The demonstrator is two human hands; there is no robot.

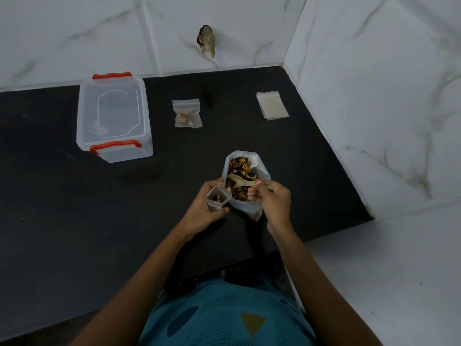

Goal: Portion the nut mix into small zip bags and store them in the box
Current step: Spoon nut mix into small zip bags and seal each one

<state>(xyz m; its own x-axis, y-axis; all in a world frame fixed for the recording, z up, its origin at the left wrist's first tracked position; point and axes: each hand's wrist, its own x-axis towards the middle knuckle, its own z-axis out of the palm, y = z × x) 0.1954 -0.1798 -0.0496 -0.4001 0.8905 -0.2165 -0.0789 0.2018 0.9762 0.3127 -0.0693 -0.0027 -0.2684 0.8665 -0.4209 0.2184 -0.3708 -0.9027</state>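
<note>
A large clear bag of nut mix point(252, 208) stands open on the black counter point(74, 221). My left hand point(203, 208) holds a small zip bag point(216, 199) upright beside it, with a few nuts inside. My right hand point(270, 198) grips a pale wooden spoon point(240, 180) whose bowl lies over the nut mix. A filled small zip bag point(187, 113) lies flat farther back. The clear plastic box point(113, 118) with red latches stands at the back left, its lid on.
A stack of unused flat zip bags point(272, 105) lies at the back right. White marble-tiled walls point(374, 96) close the counter at the back and right. A hole with debris point(207, 41) marks the back wall.
</note>
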